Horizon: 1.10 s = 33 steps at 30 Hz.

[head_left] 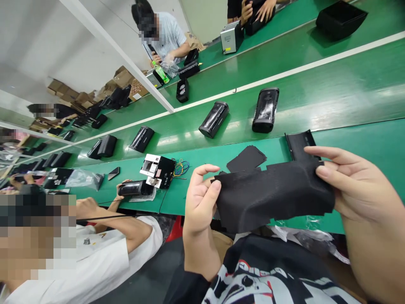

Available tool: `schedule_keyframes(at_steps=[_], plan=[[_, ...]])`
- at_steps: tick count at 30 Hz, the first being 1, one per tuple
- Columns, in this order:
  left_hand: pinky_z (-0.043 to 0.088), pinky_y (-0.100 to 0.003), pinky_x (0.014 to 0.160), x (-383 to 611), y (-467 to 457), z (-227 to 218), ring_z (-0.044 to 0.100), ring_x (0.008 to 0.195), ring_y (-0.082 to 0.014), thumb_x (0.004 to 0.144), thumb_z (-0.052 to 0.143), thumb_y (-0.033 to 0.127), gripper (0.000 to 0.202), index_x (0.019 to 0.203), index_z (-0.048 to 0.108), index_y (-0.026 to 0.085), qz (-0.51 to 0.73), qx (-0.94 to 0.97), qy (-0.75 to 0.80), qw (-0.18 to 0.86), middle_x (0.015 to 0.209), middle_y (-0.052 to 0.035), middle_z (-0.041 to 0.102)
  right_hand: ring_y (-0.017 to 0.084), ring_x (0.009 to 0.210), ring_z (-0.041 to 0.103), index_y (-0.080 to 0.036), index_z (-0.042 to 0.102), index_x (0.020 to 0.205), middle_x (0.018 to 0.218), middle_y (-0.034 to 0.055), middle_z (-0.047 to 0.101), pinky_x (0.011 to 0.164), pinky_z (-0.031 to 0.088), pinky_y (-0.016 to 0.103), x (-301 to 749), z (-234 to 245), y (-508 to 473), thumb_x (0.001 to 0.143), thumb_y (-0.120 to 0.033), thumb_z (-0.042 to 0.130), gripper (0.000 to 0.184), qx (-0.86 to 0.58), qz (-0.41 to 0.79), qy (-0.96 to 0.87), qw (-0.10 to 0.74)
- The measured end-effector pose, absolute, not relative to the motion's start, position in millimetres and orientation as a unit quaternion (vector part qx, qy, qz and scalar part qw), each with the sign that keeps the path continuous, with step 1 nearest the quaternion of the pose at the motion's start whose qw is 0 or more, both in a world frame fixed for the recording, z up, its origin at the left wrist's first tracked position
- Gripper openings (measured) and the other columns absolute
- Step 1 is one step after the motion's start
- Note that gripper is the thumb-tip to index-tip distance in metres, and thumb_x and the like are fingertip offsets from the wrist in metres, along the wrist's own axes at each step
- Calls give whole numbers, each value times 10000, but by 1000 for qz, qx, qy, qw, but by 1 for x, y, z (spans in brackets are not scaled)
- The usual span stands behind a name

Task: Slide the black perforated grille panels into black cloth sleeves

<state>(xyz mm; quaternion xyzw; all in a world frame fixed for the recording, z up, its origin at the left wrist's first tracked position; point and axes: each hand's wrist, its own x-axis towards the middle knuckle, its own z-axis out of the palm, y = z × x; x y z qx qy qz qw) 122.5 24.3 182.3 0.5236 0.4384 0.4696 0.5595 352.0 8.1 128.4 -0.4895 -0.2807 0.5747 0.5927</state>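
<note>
Between my two hands a thin black sheet of mesh-like cloth (272,198) with notched edges is held up in front of me. My left hand (202,198) pinches its left corner between thumb and fingers. At the opposite end, my right hand (351,177) grips the upper right corner, its index finger stretched out above the edge. Behind the sheet, a small stack of flat black pieces (247,158) lies on the green bench. Partly hidden by the sheet and my right fingers is a curved black plastic housing (300,143).
On the green conveyor (332,93) stand black speaker-like units, such as one (265,109) straight ahead. To my left, a co-worker in a white sleeve (104,261) holds a similar unit (134,188) by a black-and-white machine (158,169). Clear plastic wrap (316,240) lies near my lap.
</note>
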Motion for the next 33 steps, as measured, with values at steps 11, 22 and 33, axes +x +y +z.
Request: schedule_keyframes(at_steps=[11,22,33], plan=[[386,-185,475,86,35,138,458,479,-73,778,474,290,282,1052,455,225,355,543,527,549,564,48,487,114,481,531,-261,567,999,524,-42,561,431,456,220,332,92,18,655,-347,620,358,-516,555,-410,508],[341,-370,888,73,89,-25,483,1003,-227,739,474,227,232,955,538,168,114,605,758,214,992,-118,556,222,814,613,-170,537,967,930,116,640,768,488,383,310,-47,45,640,-362,549,379,-575,566,-449,384],[383,-378,799,127,138,-61,453,1013,-269,649,623,326,337,931,503,188,87,614,768,162,1022,-125,514,247,941,572,-187,551,966,946,104,640,815,474,393,314,-58,35,664,-373,551,355,-585,556,-461,369]])
